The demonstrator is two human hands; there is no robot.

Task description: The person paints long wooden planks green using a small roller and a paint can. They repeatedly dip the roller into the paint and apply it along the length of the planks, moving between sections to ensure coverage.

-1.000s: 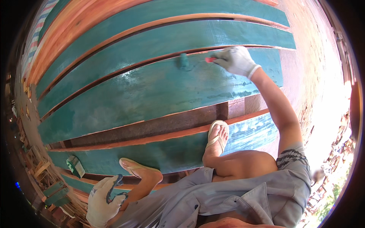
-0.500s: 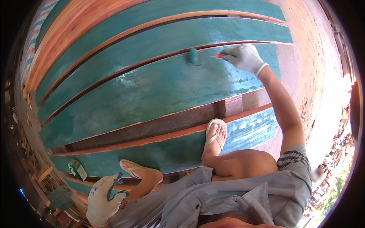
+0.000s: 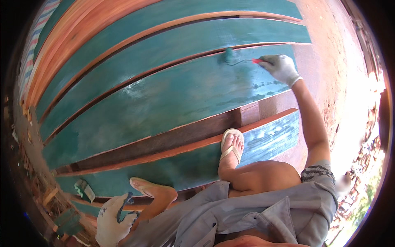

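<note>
My right hand (image 3: 281,69), in a white work glove, is closed around the red handle of a paint roller (image 3: 228,54). The green roller head rests near the far edge of a wide plank (image 3: 177,90) coated in wet-looking green paint. Darker patches and streaks mark that plank's right end, below the roller. At the lower left, beside my left shin, my gloved left hand (image 3: 113,218) hangs with thumb and fingers apart and nothing between them. Green paint stains its fingertips.
My sandalled feet stand on a nearer green plank (image 3: 193,162) with a whitish, streaky right end. Dark gaps separate the planks. A green-and-white carton (image 3: 84,190) sits at that plank's left end. Bare reddish boards (image 3: 88,41) lie far left; sandy ground (image 3: 329,78) borders the right.
My right hand has drawn the roller to the right along the wide plank. My left hand has barely moved and stays empty.
</note>
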